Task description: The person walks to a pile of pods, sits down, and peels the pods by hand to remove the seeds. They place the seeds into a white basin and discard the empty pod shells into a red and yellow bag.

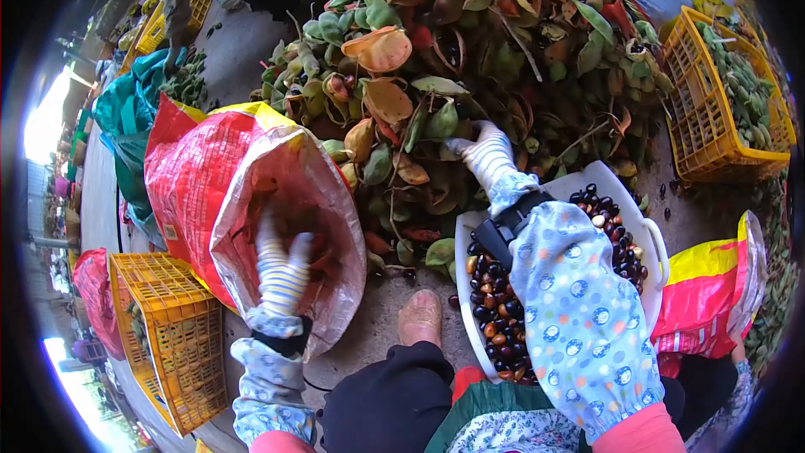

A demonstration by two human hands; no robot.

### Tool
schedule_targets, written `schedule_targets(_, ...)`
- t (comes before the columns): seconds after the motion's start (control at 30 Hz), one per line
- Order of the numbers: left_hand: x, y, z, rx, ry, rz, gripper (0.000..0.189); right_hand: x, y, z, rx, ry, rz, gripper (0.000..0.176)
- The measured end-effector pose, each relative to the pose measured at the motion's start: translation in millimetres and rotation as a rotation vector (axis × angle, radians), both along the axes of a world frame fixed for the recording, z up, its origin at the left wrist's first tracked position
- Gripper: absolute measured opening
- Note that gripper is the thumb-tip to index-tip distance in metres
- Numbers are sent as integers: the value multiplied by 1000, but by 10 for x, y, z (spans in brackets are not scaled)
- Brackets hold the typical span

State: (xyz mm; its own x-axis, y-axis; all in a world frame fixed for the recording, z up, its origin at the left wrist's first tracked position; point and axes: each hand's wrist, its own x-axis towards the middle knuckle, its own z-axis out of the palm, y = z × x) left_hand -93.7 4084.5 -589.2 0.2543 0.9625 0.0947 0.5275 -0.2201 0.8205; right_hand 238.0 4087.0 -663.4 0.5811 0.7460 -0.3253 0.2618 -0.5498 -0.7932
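My left hand, in a striped glove, reaches into the mouth of a red and yellow woven sack. Its fingers are spread, slightly blurred, and I see nothing held in them. Reddish pods inside the sack lie in shadow. My right hand, gloved the same way, is at the near side of a big heap of green, orange and brown seed pods. Its visible fingers are apart, touching or close to the pods. Below my right forearm is a white basin holding glossy dark brown and black seeds.
Yellow plastic crates stand at left and at right, the right one holding green pods. Another red and yellow sack lies at right beside a person's hand. Someone else works at top left near a teal sack.
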Motion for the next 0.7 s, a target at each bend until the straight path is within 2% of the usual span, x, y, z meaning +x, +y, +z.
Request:
schedule_targets(0.03,122,-86,-90,-141,-181,-73,65,54,-39,-108,66,54,-31,50)
schedule_targets(0.07,269,-133,-147,-115,-166,-172,59,55,-63,-187,164,88,-74,37)
schedule_targets(0.1,461,-173,-196,-297,-265,-262,55,57,-99,-185,165,72,-68,37)
schedule_targets(0.13,676,-236,-202,-361,-299,-337,54,64,-135,-179,161,203,-124,35)
schedule_targets(0.17,863,-243,-213,-195,-216,-465,56,73,-152,-146,161,337,-178,34)
schedule_targets(0.23,1159,-258,-353,-120,-152,-558,61,59,-165,-98,141,410,-190,39)
schedule_targets(0.3,1355,-320,-443,-89,-59,-555,66,31,-152,-234,372,390,-284,44)
schedule_targets(0.33,1416,-342,-467,-152,-45,-550,68,16,-163,-193,275,346,-234,45)
schedule_targets(0.37,1459,-369,-496,-213,-31,-549,70,96,-194,-133,21,591,-95,47)
schedule_targets(0.43,1488,-431,-585,-324,-93,-537,72,66,-150,-343,304,935,-55,44)
schedule_targets(0.5,1504,-504,-731,-269,-242,-449,73,14,-182,-313,319,1106,-61,39)
schedule_targets(0.53,1463,-462,-938,-261,-234,-408,75,-42,-168,-384,443,1133,-65,38)
schedule_targets(0.57,1507,-464,-827,-373,-258,-311,77,-74,-158,-447,567,1148,-69,37)
schedule_targets(0.63,1573,-419,-733,-416,-389,-238,77,-100,-172,-361,566,1235,-136,37)
schedule_targets(0.7,1573,-328,-693,-333,-314,-266,79,-64,-286,-219,466,1118,-41,39)
